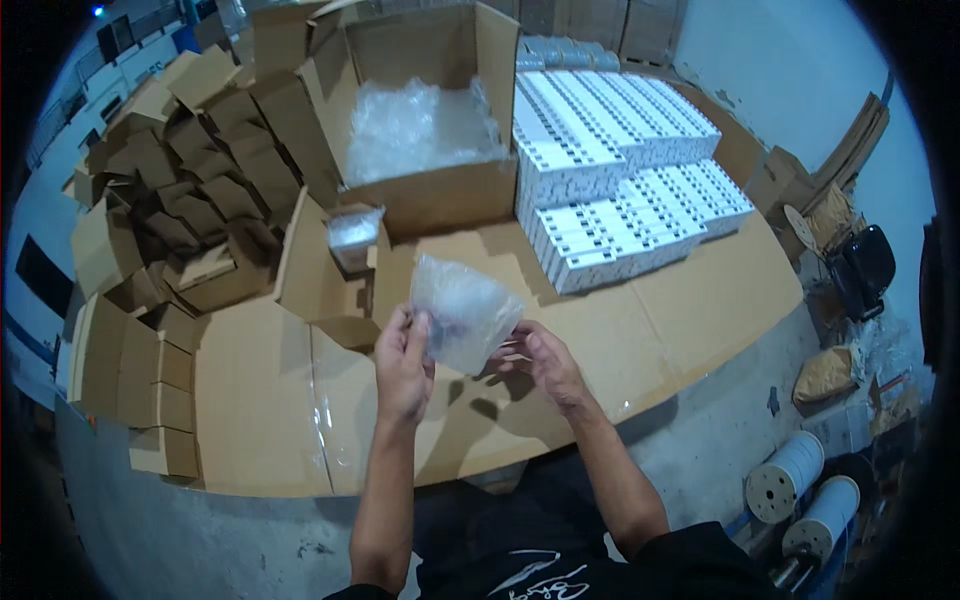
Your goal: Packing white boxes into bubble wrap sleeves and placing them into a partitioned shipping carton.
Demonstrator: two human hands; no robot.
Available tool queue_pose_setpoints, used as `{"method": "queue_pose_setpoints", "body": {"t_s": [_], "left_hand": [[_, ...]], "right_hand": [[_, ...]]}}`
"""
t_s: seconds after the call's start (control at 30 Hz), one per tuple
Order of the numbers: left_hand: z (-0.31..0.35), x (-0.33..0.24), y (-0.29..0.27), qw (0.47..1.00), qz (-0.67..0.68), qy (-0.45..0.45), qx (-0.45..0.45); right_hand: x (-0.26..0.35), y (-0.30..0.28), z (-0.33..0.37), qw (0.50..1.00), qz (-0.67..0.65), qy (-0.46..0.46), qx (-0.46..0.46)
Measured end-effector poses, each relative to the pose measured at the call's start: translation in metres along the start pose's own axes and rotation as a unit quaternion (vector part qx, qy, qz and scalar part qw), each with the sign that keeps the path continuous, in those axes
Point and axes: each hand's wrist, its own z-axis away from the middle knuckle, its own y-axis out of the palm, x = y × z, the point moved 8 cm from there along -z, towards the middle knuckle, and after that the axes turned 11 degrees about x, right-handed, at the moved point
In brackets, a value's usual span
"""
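Note:
My left hand (405, 362) and my right hand (545, 362) hold a clear bubble-wrap bag (462, 310) between them, above flattened cardboard sheets (260, 400) laid on the floor. The left hand grips the bag's left edge, while the right hand's fingers pinch its lower right edge. What is inside the bag cannot be made out. Just beyond it stands a small open carton (352, 262) with a wrapped item (354, 231) sticking out of the top.
A big open cardboard box (440, 195) holding loose bubble wrap (415, 125) stands behind. Stacked white boxes (620, 160) fill the right. Many small folded brown cartons (190, 200) pile up on the left. Cable spools (785, 478) and paper sacks (825, 372) lie at the right.

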Motion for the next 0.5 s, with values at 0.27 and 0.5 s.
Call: {"method": "queue_pose_setpoints", "body": {"t_s": [0.27,0.5], "left_hand": [[0.068,0.065,-0.049,0.974,-0.201,-0.039,-0.099],[0.075,0.050,-0.064,0.940,-0.330,-0.028,-0.085]], "right_hand": [[-0.035,0.016,0.022,0.983,0.110,-0.032,-0.140],[-0.028,0.008,0.031,0.962,0.186,-0.052,-0.191]]}}
